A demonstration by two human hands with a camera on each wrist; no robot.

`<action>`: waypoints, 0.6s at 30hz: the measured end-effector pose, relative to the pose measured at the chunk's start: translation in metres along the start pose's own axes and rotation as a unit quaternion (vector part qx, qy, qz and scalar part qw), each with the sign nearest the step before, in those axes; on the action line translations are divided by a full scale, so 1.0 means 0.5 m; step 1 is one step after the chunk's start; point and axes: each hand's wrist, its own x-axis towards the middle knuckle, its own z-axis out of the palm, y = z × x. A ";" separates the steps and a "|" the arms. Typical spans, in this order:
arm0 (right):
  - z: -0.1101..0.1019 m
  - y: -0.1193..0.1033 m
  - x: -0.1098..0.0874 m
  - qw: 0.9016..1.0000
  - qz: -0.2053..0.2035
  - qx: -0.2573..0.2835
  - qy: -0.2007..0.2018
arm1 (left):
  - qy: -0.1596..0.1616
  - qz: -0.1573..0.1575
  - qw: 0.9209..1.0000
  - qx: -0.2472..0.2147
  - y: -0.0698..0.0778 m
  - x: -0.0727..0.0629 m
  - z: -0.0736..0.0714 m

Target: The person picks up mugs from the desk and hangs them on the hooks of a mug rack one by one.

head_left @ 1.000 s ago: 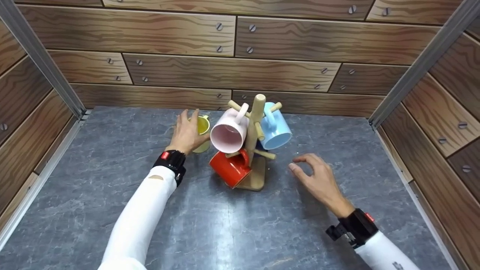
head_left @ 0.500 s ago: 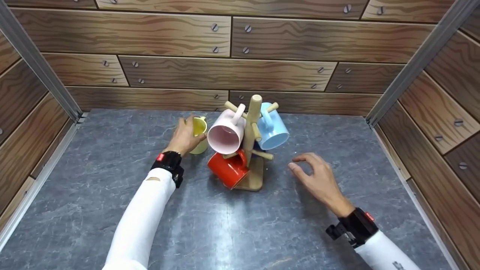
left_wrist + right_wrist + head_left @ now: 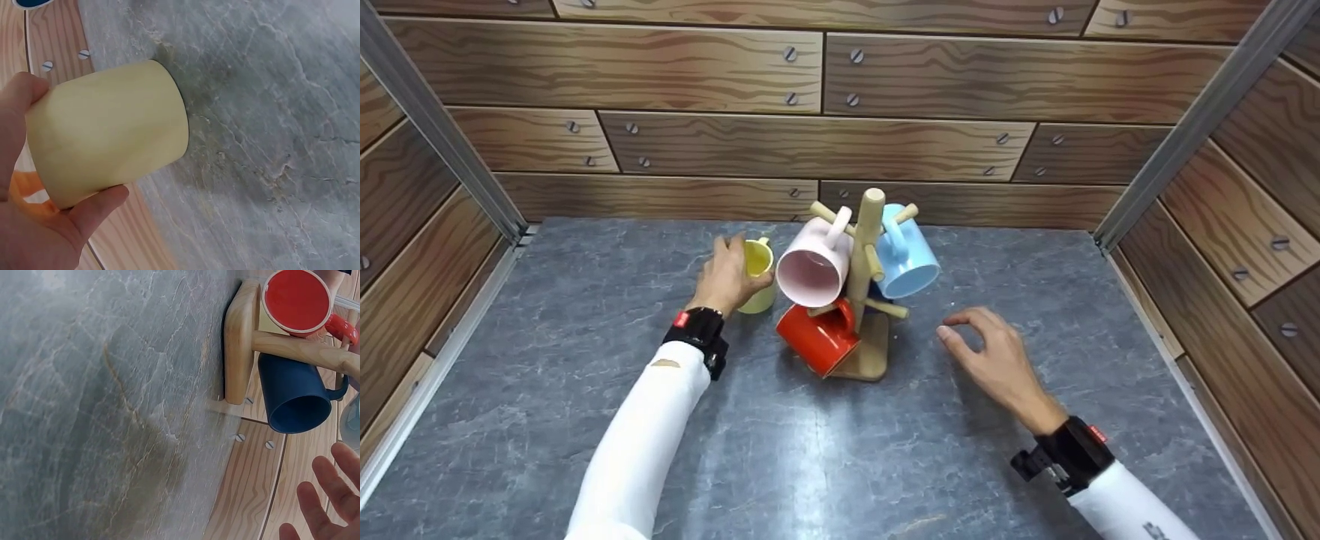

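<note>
A pale yellow mug (image 3: 757, 301) stands upright on the grey marbled surface, left of a wooden mug tree (image 3: 873, 217). My left hand (image 3: 724, 280) grips it near the rim; in the left wrist view the thumb and fingers press opposite sides of the mug (image 3: 112, 129). The mug's handle points to the back. On the tree hang a pink mug (image 3: 802, 251), a light blue mug (image 3: 916, 259) and, lower, a red mug (image 3: 815, 342). A dark blue mug (image 3: 292, 391) also hangs low, mostly hidden from the head. My right hand (image 3: 997, 361) hovers right of the tree, fingers loosely bent, holding nothing.
Wood-patterned walls (image 3: 720, 142) enclose the surface at the back and both sides, with metal corner posts (image 3: 1185, 135). A bare lower peg (image 3: 889, 308) of the tree sticks out toward the right hand. The tree's square base (image 3: 871, 364) rests on the surface.
The left hand's fingers have come down and closed round the yellow mug, which has shifted slightly toward me. The right hand stays almost still. The head view has shifted a little.
</note>
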 end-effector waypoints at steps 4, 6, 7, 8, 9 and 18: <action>0.002 0.003 -0.002 1.000 -0.005 -0.004 0.002 | 0.018 0.005 1.000 0.004 -0.005 -0.005 0.007; 0.003 0.004 -0.003 1.000 -0.005 -0.005 0.003 | 0.027 0.009 1.000 0.003 -0.008 -0.007 0.009; 0.003 0.004 -0.003 1.000 -0.005 -0.005 0.003 | 0.030 0.010 1.000 0.000 -0.010 -0.009 0.009; 0.003 0.004 -0.004 1.000 -0.004 -0.003 0.003 | 0.032 0.010 0.999 -0.005 -0.013 -0.010 0.008; 0.003 0.005 -0.004 1.000 -0.004 -0.003 0.002 | 0.034 0.008 0.999 -0.011 -0.017 -0.012 0.007; -0.008 0.001 0.001 1.000 -0.001 0.008 0.006 | 0.045 -0.017 0.996 -0.079 -0.057 -0.041 -0.039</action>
